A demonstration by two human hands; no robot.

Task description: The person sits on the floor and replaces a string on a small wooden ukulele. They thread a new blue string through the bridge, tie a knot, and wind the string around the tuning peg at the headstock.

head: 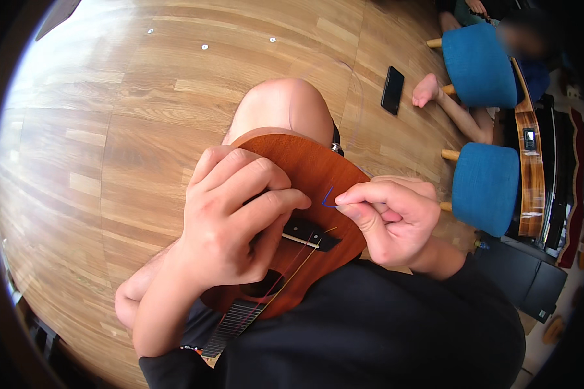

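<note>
A brown wooden ukulele [292, 148] lies across the person's lap, its fretboard [236, 321] pointing towards the lower left. One red and one yellow string run from its dark bridge [328, 240] past the sound hole. My right hand [394, 214] pinches a thin blue string [327, 198] between thumb and index finger, and the string's short bent end sticks out above the soundboard. Curled over the body beside the bridge is my left hand [238, 209]; its fingertips are partly hidden, so whether it holds anything cannot be told.
A black phone [392, 90] lies on the wooden floor [141, 170], with small white pieces [204, 47] farther left. Right of it stand two blue stools [486, 187], another person's bare foot [426, 90], a larger guitar [530, 170] and a black case [520, 277]. A thin string loops over the knee.
</note>
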